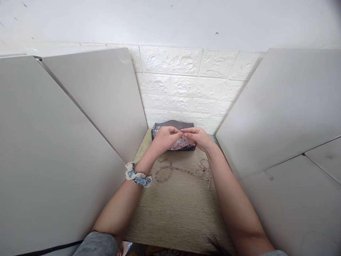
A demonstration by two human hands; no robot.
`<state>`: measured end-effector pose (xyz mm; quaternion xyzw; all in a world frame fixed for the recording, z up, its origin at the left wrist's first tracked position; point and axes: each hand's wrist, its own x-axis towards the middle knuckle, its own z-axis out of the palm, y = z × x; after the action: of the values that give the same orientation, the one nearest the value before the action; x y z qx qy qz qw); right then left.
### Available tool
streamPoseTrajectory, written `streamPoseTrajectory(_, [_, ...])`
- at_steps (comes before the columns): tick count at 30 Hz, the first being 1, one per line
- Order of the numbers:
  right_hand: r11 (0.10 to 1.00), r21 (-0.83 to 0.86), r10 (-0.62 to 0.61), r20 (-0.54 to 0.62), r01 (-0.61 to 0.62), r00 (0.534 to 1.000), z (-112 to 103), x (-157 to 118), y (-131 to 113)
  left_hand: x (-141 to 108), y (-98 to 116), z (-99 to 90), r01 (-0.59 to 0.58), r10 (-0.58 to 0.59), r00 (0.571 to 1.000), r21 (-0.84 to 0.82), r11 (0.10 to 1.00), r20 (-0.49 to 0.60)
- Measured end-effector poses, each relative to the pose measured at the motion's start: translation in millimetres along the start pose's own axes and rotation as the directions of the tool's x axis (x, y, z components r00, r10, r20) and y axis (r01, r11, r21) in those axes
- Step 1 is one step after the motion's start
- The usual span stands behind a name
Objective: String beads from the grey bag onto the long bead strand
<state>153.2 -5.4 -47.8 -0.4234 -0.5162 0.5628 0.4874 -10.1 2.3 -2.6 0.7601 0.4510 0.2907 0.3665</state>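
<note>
My left hand point(168, 137) and my right hand point(196, 138) meet fingertip to fingertip above a dark open bag point(173, 124). Both are closed in a pinch, and whatever lies between the fingertips is too small to make out. Inside the bag show many small pink and white beads point(179, 143), partly covered by the hands. On the table in front of the bag lies a long string of small beads point(183, 170), curled into a loop at the left and bunched at the right, with a red bead point(204, 170) in the bunch.
The wooden tabletop point(176, 209) is narrow, with pale panels point(106, 103) rising at the left and more panels point(287, 113) at the right. A white brick-patterned wall point(183, 87) stands behind the bag. A thin dark thread point(205, 211) lies near the front.
</note>
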Motion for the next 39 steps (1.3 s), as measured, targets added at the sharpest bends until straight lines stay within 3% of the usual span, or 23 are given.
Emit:
streamPoseTrajectory(9, [0.999,-0.036,-0.007,0.007,0.007,1.000,1,1,1,0,0,0.1,0.011,-0.011,1.000,-0.045,0.999,-0.001])
streamPoseTrajectory(20, [0.988,-0.142,-0.063,-0.057,0.055,0.996,12,-4,-14,5,-7,-1.2,0.043,-0.030,0.998,-0.245,0.968,0.055])
streamPoseTrajectory(26, [0.932,-0.333,-0.193,-0.112,0.146,0.975,18,-7,-21,7,-10,-1.6,0.047,-0.038,0.998,-0.221,0.974,0.045])
streamPoseTrajectory(30, [0.872,-0.467,-0.259,-0.190,0.145,0.947,22,-10,-25,6,-10,-4.2,0.030,-0.019,0.998,-0.232,0.972,0.052])
streamPoseTrajectory(39, [0.863,-0.464,-0.314,-0.183,0.199,0.932,25,-9,-26,5,-8,-2.4,0.076,-0.055,0.996,-0.346,0.935,0.071])
